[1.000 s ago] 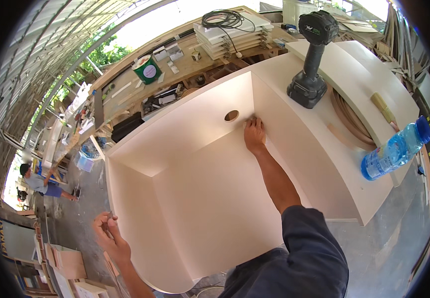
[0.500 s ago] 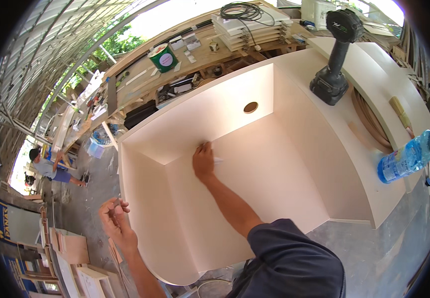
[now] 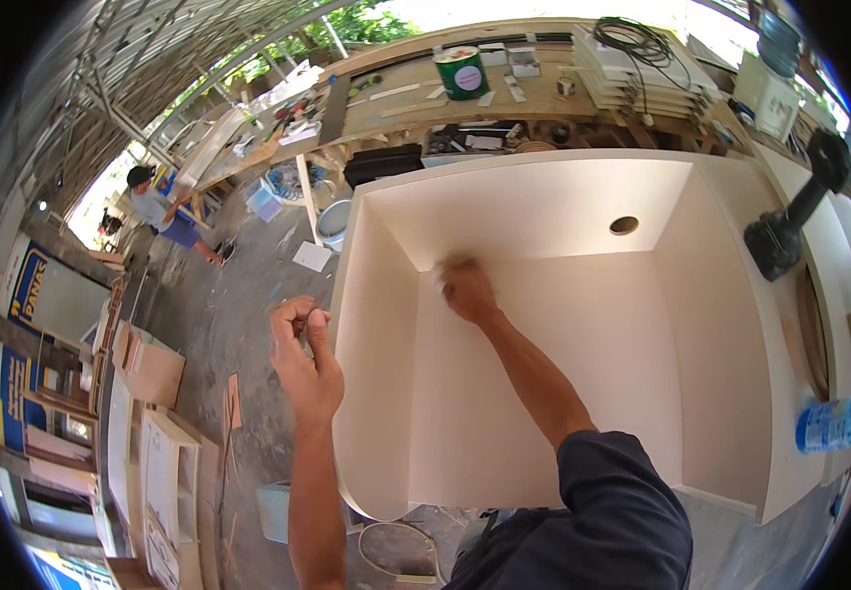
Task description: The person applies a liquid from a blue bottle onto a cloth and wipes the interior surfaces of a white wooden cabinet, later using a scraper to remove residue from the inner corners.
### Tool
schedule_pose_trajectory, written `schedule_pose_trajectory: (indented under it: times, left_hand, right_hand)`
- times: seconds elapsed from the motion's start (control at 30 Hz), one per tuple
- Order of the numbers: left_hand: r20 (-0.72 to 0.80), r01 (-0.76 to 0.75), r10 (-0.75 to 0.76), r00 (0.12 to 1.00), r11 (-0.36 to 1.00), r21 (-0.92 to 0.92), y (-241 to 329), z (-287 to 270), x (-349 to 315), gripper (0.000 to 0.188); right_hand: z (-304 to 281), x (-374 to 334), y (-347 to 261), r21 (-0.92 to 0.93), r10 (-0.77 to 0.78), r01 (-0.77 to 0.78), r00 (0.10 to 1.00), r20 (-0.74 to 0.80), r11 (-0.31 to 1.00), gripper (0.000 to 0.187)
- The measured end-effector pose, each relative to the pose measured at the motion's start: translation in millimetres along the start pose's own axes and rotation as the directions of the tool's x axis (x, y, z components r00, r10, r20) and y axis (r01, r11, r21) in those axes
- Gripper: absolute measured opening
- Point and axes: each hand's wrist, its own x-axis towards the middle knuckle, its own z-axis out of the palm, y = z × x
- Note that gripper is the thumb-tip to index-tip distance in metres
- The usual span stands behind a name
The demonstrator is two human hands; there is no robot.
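A pale, open-fronted cabinet box with a rounded lower-left panel lies before me, its inside facing up. My right hand reaches into it at the far-left inner corner. Its fingers look curled against the panel, blurred by motion, and whatever they hold is hidden. Outside the left panel, my left hand is raised, fingers bent toward the thumb. Something small and dark seems to sit at its fingertips, too small to name. A round hole is cut through the far panel.
On the right side stand a black cordless power tool and a blue-labelled water bottle. Behind is a workbench with a green can and a coiled cable. A bucket and another person are at left.
My view has swung left, so the cabinet sits farther right in the picture. The right hand has moved along the far panel into the left corner. My left hand stays raised beside the cabinet.
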Motion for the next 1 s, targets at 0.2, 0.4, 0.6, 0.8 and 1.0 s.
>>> schedule_pose_trajectory:
  times: [0.2, 0.4, 0.6, 0.8, 1.0]
  left_hand:
    - [-0.001, -0.054, 0.054, 0.999, 0.998, 0.031, 6, 18, 4, 0.012]
    - [-0.006, -0.054, 0.054, 0.999, 0.997, 0.049, -1, 12, 5, 0.012]
    - [-0.025, -0.042, 0.042, 0.999, 0.999, -0.019, 4, 12, 8, 0.013]
    - [-0.021, -0.018, 0.019, 1.000, 0.998, 0.053, -1, 7, 6, 0.013]
    - [-0.052, 0.060, -0.063, 0.997, 0.997, -0.049, 0, 13, 9, 0.015]
  right_hand:
    - [41, 14, -14, -0.337, -0.074, 0.039, 0.993, -0.090, 0.941, 0.031]
    - [18, -22, -33, 0.054, 0.028, -0.041, 0.976, 0.218, 0.998, 0.035]
    - [-5, -251, -180, 0.474, -0.284, 0.017, 0.819, 0.499, 0.880, 0.012]
    - [-69, -269, -196, 0.759, -0.500, -0.112, 0.689, 0.525, 0.641, 0.007]
    - [-157, -113, -11, 0.135, 0.103, -0.086, 0.987, -0.122, 0.987, 0.038]
